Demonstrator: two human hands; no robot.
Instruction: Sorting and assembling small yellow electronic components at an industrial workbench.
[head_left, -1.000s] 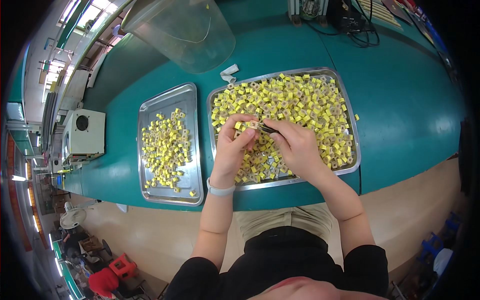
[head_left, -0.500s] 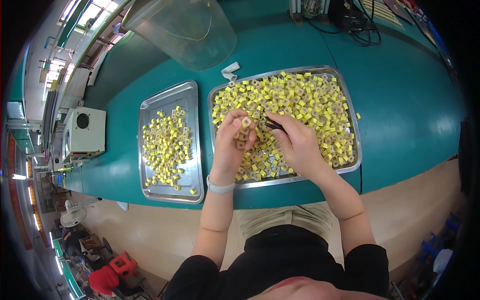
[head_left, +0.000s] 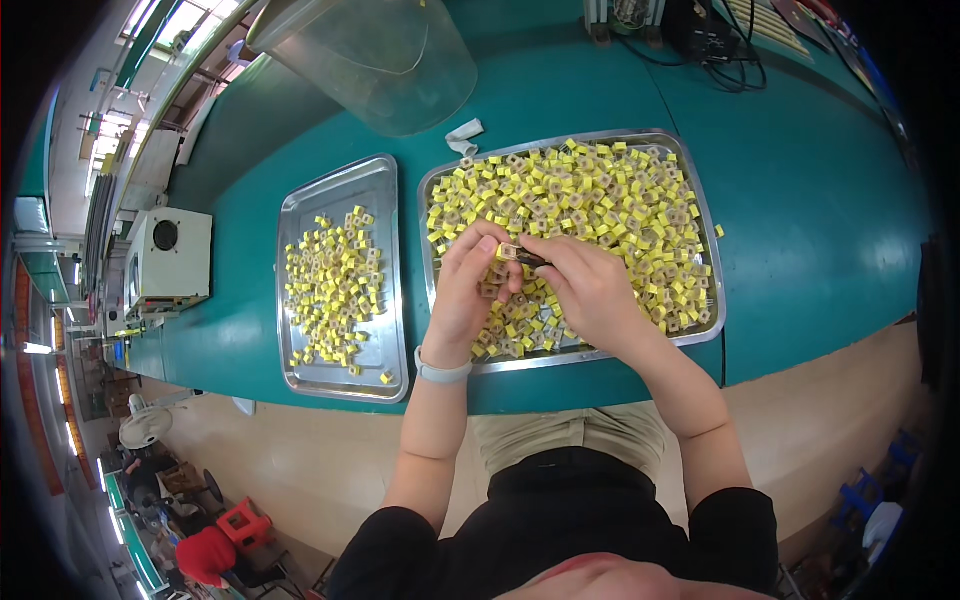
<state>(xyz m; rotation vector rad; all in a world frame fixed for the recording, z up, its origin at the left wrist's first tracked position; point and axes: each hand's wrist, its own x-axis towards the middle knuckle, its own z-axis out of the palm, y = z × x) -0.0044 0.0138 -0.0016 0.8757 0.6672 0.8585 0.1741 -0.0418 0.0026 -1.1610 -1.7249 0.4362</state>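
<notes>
Pinching one small yellow-sided block [head_left: 507, 252] between thumb and fingers of the left hand [head_left: 462, 300], above the left half of the large metal tray [head_left: 560, 359]. Gripping a dark, slim tool [head_left: 531, 259] in the right hand [head_left: 592, 290], tip right at the block; actual contact unclear. More blocks visible by the curled left fingers; whether cupped in the palm or lying below, hard to say.

Under both hands, in the large tray: a dense heap of like blocks [head_left: 590, 190], spread nearly rim to rim. Just beside it, to the left: a smaller metal tray [head_left: 378, 345], with a looser pile [head_left: 335, 280] of the same kind. One stray block [head_left: 719, 231] at or just outside the large tray's right rim. Farther back on the green counter [head_left: 810, 230]: a clear bucket [head_left: 390, 90] and a crumpled white scrap [head_left: 465, 135].

Step in hand, by judgement: close tool work on a single piece. Exact action at the tip too small to make out. Likely calling for a steady left pinch, fine right-hand control, and fingertips well clear of the tool.
</notes>
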